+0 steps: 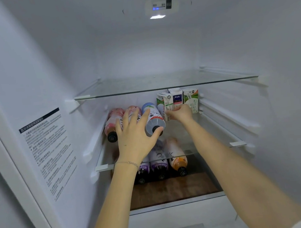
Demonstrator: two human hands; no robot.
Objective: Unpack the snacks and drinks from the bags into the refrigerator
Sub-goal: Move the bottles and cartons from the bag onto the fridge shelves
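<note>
Fingers of the left hand (135,133) fan out wide and nearly straight, laid flat over the bottles on the middle shelf (213,149), with the thumb tucked against the dark cap of the blue-and-white bottle (153,118). That bottle lies on its side, cap towards the camera, just beside two pink bottles (112,120) that also lie flat along the left wall. A thin bracelet (127,163) sits on that wrist.

Over to the right hand (180,113) — its fingers are curled in, pinching the lower edge of the front carton (165,103), green and white, which stands upright just beside the blue-and-white bottle. Two more cartons stand right behind it: a blue-fronted carton (176,97) and a second green carton (191,99), packed close together at the back right of the shelf.

One level down — two purple-labelled bottles (159,161) and an orange bottle (177,158) lie side by side, caps forward. The top glass shelf (162,87) sits above it all, the fridge light (157,17) glows overhead, and a printed sticker (48,151) covers part of the left wall.
</note>
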